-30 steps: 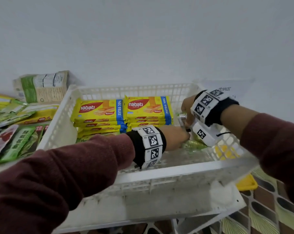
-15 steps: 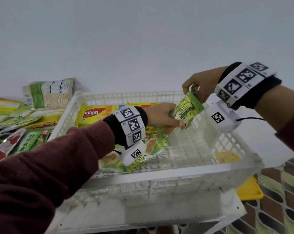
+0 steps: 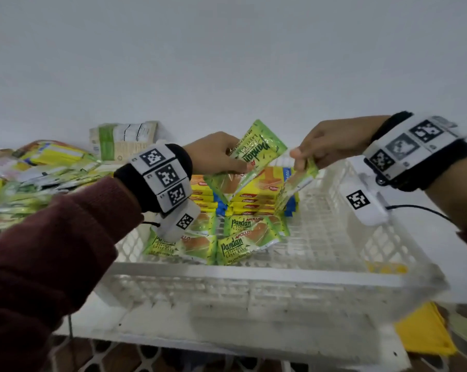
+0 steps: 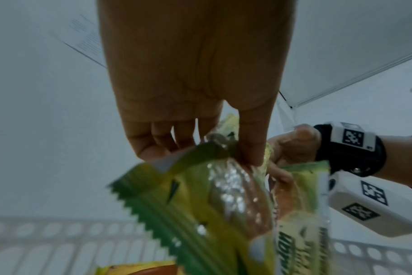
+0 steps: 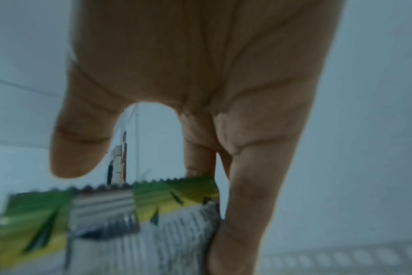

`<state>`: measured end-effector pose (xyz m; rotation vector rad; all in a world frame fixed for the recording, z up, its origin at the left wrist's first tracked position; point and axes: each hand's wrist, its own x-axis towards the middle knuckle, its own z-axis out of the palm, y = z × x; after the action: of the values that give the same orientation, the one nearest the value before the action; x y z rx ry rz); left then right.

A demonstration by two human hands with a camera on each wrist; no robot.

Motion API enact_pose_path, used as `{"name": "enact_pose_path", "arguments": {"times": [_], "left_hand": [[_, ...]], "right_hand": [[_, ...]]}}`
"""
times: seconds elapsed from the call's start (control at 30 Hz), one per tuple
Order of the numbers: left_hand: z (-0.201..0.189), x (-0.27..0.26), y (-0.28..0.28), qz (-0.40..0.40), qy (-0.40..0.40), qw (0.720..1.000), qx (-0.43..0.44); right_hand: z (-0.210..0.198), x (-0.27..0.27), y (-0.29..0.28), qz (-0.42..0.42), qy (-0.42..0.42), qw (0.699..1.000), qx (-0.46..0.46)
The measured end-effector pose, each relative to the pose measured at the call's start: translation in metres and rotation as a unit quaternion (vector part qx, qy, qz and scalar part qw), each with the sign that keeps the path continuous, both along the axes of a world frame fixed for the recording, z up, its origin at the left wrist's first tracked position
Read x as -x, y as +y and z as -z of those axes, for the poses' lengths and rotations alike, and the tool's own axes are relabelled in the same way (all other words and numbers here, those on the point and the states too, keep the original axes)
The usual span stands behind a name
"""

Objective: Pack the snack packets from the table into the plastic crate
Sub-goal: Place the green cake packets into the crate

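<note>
Both hands above the plastic crate (image 3: 254,275), each with a green pandan packet. Left hand (image 3: 213,154) pinches the larger packet (image 3: 254,157) at mid-length, thumb against fingers; long axis tilted, top end up-right, lower end toward the crate floor. Right hand (image 3: 331,146) pinches the second packet (image 3: 294,186) by its top seam; it hangs near vertical, edge-on, just right of the first. Three pandan packets (image 3: 243,237) lie flat directly below, in front of the yellow wafer stacks (image 3: 254,200). Likely next: lower, lay flat. More packets wait on the tabletop (image 3: 39,178), left.
</note>
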<state>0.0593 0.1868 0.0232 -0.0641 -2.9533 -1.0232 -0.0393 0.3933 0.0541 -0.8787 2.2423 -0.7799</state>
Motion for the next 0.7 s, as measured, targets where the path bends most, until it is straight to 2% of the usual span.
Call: {"name": "enact_pose_path", "arguments": {"times": [0.07, 0.13, 0.2, 0.27, 0.33, 0.4, 0.47, 0.57, 0.7], "left_hand": [[0.0, -0.003, -0.008, -0.043, 0.015, 0.999, 0.009], [0.0, -0.009, -0.014, -0.068, 0.025, 0.997, -0.021], [0.002, -0.014, -0.021, -0.088, 0.026, 0.994, -0.063], [0.006, -0.02, -0.028, -0.105, 0.037, 0.992, -0.065], [0.009, -0.024, -0.035, -0.095, 0.065, 0.993, -0.031], [0.011, -0.027, -0.041, -0.051, 0.068, 0.996, 0.005], [0.011, -0.032, -0.044, -0.027, 0.015, 0.999, 0.028], [0.011, -0.034, -0.048, -0.051, -0.059, 0.996, 0.048], [0.007, -0.033, -0.054, -0.082, -0.169, 0.982, -0.022]], "right_hand": [[0.004, -0.007, -0.008, -0.049, 0.02, 0.999, 0.006], [0.012, -0.015, -0.019, -0.102, 0.044, 0.994, -0.001], [0.027, -0.022, -0.032, -0.145, 0.025, 0.989, -0.003], [0.046, -0.031, -0.044, -0.173, -0.014, 0.985, 0.011], [0.065, -0.036, -0.052, -0.191, -0.058, 0.98, 0.021], [0.085, -0.037, -0.058, -0.224, -0.08, 0.971, -0.014], [0.099, -0.037, -0.06, -0.273, -0.071, 0.955, -0.091], [0.115, -0.037, -0.06, -0.324, -0.054, 0.931, -0.16], [0.113, -0.045, -0.063, -0.314, 0.041, 0.931, -0.183]]}}
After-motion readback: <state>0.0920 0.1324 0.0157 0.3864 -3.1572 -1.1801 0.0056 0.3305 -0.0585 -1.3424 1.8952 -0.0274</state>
